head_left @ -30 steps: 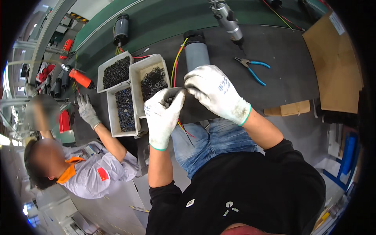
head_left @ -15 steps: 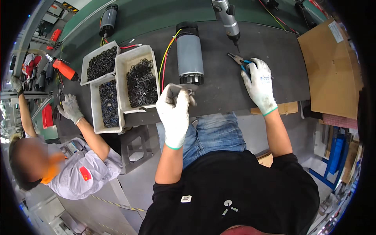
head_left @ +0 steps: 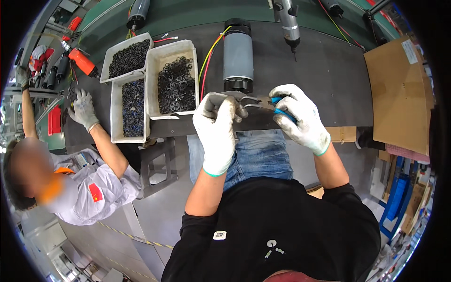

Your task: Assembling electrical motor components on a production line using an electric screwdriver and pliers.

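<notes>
My right hand (head_left: 304, 121), in a white glove, grips blue-handled pliers (head_left: 284, 113) whose metal jaws point left. Their tips meet the fingers of my left hand (head_left: 216, 127). That gloved hand is closed, thumb against fingers, and whatever it pinches is too small and covered to make out. Just beyond both hands a grey cylindrical motor (head_left: 238, 58) lies on the dark bench, its black toothed end toward me. Red and yellow wires (head_left: 206, 61) run along its left side. Left of my left hand, a white bin (head_left: 151, 70) holds many dark retaining rings.
Two more white bins (head_left: 107, 63) of small dark parts stand farther left. A grey power screwdriver (head_left: 287, 26) hangs at the back. A cardboard box (head_left: 399, 89) stands at the right. A co-worker's gloved hand (head_left: 85, 110) is on the bench at left, near an orange-red tool (head_left: 82, 62).
My right hand has lifted the pliers off the bench and brought them left, up to my left fingers. My left hand stays closed near the motor's end. The view has shifted slightly.
</notes>
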### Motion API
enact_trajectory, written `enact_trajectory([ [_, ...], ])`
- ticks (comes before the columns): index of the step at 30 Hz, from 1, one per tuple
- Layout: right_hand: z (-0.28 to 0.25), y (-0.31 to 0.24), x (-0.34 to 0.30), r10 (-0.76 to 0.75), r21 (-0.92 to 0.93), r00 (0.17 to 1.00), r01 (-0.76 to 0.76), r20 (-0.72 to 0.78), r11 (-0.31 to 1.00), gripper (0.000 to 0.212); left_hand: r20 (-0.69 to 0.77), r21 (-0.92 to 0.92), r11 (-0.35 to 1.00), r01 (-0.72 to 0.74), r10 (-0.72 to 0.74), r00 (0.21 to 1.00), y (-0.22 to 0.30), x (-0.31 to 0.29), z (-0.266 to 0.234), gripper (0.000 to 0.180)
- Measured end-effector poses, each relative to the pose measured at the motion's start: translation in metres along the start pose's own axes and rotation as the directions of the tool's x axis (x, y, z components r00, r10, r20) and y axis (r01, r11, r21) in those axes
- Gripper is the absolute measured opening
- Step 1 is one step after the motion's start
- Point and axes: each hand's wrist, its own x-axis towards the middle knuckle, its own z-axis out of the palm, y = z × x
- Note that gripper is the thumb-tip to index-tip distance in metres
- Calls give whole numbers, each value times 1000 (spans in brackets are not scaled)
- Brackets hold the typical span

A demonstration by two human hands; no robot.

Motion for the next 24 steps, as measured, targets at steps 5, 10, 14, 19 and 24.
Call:
enact_trajectory([
  [5, 4, 0, 4, 21, -4, 999, -21, 27, 1000, 15, 66, 52, 999, -11, 8, 998, -1, 0, -6, 13],
  [10, 7, 1, 2, 42, -14, 998, -42, 44, 999, 15, 64, 43, 999, 21, -24, 998, -3, 0, -7, 13],
  [14, 10, 4, 4, 4, -64, 998, 0, 65, 998, 16, 66, 81, 996, 40, -45, 997, -6, 2, -8, 13],
  [19, 7, 4, 8, -14, -161, 995, 30, 102, 987, 18, 76, 149, 987, 62, -74, 994, -5, 4, -10, 13],
  [24, 11, 3, 7, -79, -362, 992, 109, 97, 926, 19, 51, 178, 981, 81, -91, 995, -4, 4, -11, 14],
])
